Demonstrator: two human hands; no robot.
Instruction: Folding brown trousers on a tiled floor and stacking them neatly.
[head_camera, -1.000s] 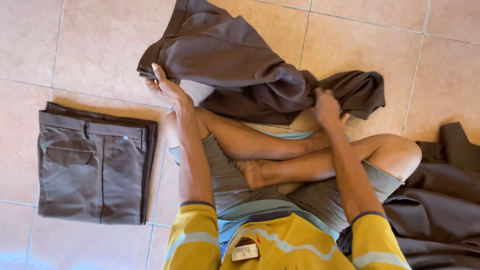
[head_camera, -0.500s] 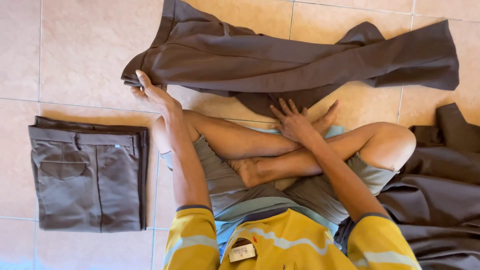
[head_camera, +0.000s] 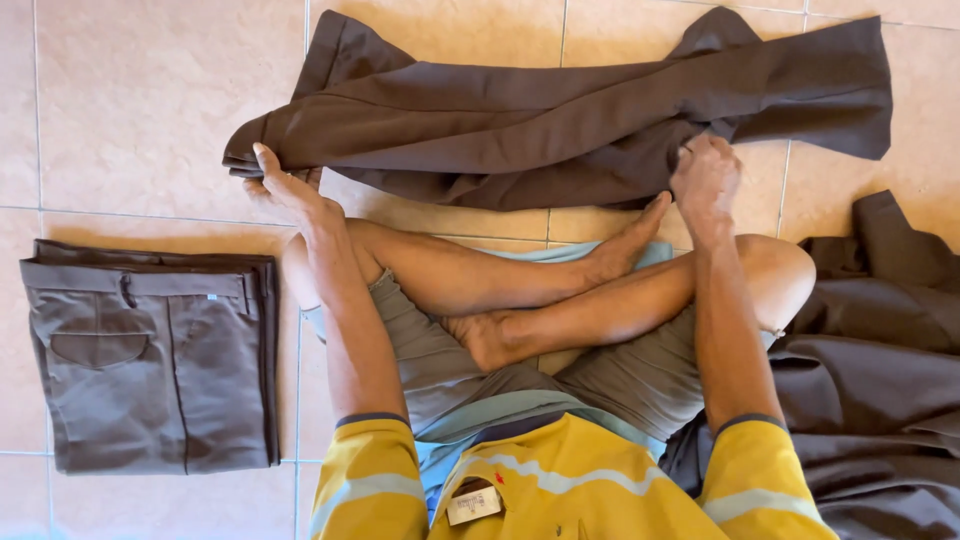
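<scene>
Since 0.5 s ago: right hand (head_camera: 706, 178) moved onto trousers (head_camera: 560, 120), clenched on cloth | left hand (head_camera: 283, 187) pinches left end | long axis left-right across both hands

spread trousers (head_camera: 560, 120): 1 | folded trousers (head_camera: 150, 360): 1 | garment heap (head_camera: 880, 380): 1

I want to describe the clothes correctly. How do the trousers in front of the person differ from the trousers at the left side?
The spread trousers lie long across the tiled floor, rumpled; the folded trousers form a neat rectangular stack. The left hand and right hand grip the spread trousers; nothing touches the folded trousers. Both are dark brown.
</scene>
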